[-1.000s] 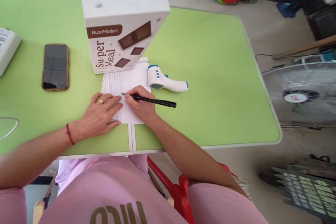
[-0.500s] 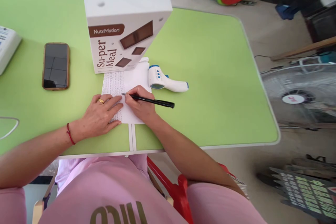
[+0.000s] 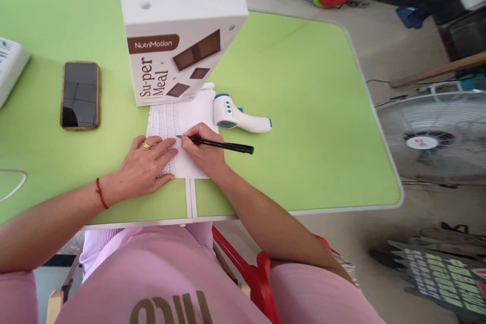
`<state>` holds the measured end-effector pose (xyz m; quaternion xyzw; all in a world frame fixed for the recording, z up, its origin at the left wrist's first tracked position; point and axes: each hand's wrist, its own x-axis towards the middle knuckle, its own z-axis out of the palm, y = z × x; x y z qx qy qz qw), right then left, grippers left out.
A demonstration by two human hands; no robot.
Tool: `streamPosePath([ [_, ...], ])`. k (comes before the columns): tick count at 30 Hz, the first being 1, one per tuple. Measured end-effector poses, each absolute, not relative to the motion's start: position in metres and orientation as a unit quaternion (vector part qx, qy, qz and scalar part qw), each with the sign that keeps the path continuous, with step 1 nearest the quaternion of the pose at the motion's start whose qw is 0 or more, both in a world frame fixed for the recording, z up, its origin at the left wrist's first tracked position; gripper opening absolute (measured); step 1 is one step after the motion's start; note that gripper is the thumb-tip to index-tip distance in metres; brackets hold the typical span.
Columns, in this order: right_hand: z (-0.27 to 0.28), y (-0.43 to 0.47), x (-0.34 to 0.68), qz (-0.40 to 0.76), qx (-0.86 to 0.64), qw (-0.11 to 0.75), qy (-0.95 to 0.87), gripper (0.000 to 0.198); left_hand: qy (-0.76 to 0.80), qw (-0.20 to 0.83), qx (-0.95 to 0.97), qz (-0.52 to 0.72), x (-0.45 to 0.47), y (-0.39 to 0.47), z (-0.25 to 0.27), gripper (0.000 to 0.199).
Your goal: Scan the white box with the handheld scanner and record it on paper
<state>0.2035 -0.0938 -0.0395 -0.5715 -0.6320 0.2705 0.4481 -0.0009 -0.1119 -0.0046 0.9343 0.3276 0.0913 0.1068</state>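
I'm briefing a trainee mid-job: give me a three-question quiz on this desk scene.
1. True or false: the right hand holds a black pen with its tip on the paper sheet.
2. What does the left hand rest on? A) smartphone B) paper sheet C) infrared thermometer
3. Fill in: the NutriMotion box stands on the far edge of the ____.

Key: 1 true; 2 B; 3 paper sheet. The smartphone and infrared thermometer lie untouched on the green table.
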Motion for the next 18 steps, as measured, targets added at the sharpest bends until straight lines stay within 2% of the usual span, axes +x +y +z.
streamPosePath([
  [18, -0.0397, -0.0939, 0.2023, 0.26, -0.59, 0.437, -0.627, 0.01, 0.328, 0.107, 0.934, 0.093, -0.0011, -0.1112, -0.0055, 0.046],
])
